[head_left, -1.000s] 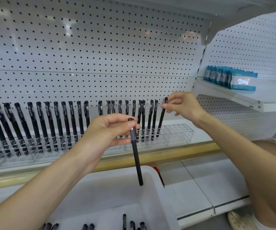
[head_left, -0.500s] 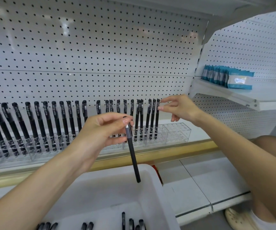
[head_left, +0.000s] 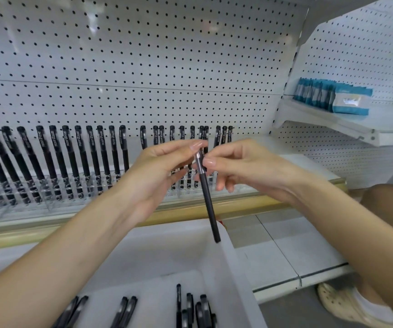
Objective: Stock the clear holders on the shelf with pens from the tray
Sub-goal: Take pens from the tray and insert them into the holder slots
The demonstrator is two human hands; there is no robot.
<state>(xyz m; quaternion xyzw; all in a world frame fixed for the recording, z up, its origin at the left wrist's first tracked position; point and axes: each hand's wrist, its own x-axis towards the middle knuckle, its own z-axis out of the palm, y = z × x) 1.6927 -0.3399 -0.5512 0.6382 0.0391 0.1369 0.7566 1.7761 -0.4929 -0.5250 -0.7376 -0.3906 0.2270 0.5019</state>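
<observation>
- Lettering on the racked pens: white, too blurred to read.
- Your left hand and right hand both pinch the pen near its top, above the tray's far right corner.
- Your right hand has come back from the holders.

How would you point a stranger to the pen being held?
Find the white pegboard and its row of standing pens. Before it, over the white tray, one pen hangs pinched by left hand and right hand, in no holder.
</observation>
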